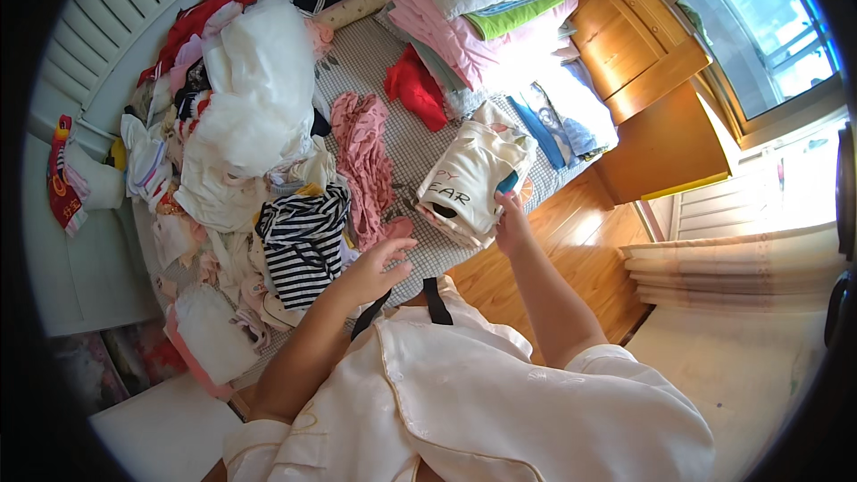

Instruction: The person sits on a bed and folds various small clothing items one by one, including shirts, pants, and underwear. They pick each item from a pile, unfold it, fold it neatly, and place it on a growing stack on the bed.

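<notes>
A folded cream shirt [455, 181] with printed lettering lies on top of other folded clothes near the bed's edge. My right hand [513, 224] grips its right edge, beside a teal patch. My left hand [378, 271] hovers with fingers apart over the near edge of the bed, holding nothing. Just beyond that hand a crumpled pink garment [361, 161] stretches away from me. To its left sits a bunched black-and-white striped garment [304, 241].
A heap of loose clothes with white tulle [258, 94] covers the bed's left side. Folded pink bedding [435, 20], a red cloth [416, 90] and folded blue clothes [562, 117] lie farther back. A wooden headboard [616, 20] stands at the right, above wooden flooring [562, 241].
</notes>
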Demonstrator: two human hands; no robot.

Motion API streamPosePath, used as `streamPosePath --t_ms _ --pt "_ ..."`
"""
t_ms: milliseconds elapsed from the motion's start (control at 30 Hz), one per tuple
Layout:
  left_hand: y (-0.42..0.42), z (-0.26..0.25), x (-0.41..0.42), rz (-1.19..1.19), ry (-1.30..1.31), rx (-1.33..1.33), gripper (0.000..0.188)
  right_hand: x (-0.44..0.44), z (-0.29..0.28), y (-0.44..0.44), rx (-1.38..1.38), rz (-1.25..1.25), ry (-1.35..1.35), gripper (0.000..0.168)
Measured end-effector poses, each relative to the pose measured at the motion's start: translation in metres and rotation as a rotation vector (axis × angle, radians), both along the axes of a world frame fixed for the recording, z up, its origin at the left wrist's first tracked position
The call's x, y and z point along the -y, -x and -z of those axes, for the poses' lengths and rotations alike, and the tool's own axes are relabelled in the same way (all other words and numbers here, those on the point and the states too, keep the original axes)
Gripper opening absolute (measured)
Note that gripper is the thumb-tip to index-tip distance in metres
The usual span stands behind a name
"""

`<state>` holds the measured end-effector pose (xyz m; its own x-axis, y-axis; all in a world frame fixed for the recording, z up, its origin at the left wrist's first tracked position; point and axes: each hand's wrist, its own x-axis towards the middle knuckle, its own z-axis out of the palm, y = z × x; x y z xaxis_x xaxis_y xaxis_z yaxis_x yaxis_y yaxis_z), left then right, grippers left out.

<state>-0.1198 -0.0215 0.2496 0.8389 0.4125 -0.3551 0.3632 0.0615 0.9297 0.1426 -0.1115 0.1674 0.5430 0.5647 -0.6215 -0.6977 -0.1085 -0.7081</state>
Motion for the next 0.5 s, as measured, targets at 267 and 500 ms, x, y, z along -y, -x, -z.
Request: streamPosePath --t_ms 267,500 --pt "-0.027 0.009 0.018 -0.135 -0.038 -0.154 0.042 0.002 0.100 -0.021 0.977 -0.618 0.477 0.062" --pt "-0.036 -0.007 0.029 -0.259 -0.089 -0.205 0.041 -0.031 0.112 -0.039 1.219 -1.069 0.470 0.051"
